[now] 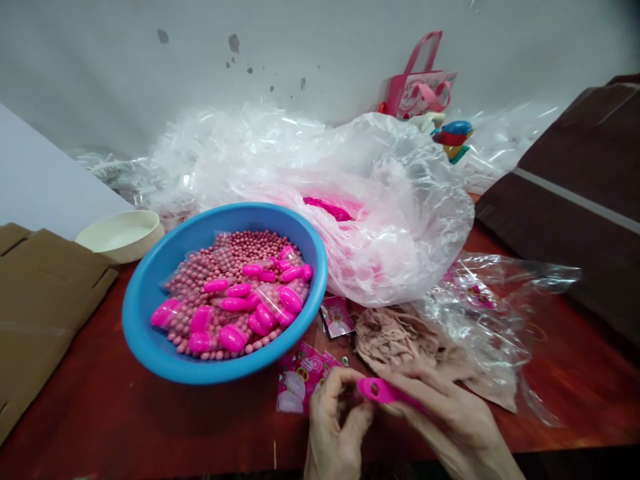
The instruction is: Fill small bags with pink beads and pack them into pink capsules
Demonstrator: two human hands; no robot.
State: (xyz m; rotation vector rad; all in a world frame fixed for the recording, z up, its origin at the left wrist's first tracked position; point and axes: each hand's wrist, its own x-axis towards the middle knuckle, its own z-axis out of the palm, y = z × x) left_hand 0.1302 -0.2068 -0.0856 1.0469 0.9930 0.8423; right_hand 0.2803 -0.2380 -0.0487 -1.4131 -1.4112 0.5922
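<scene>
My left hand (337, 420) and my right hand (440, 420) hold a bright pink plastic piece (384, 391) between them, low at the front of the table. My left fingers pinch its near end, and my right fingers grip its long part. Just beyond my hands lie a printed pink card (300, 379) and a tiny metal eyelet (345, 361). A pile of crumpled beige fabric (395, 337) sits close to my right hand. A blue plastic bowl (145, 320) to the left holds clear bags of pink beads (235, 257) and several glossy pink capsule-shaped parts (233, 338).
A large crumpled plastic bag (390, 213) with pink inside stands behind the bowl, and a flatter clear bag (480, 313) lies to the right. Flattened cardboard (40, 313), a cream dish (120, 237), dark brown cloth (575, 187), a pink tote bag (415, 87) and a toy (453, 140) surround the red table (100, 413).
</scene>
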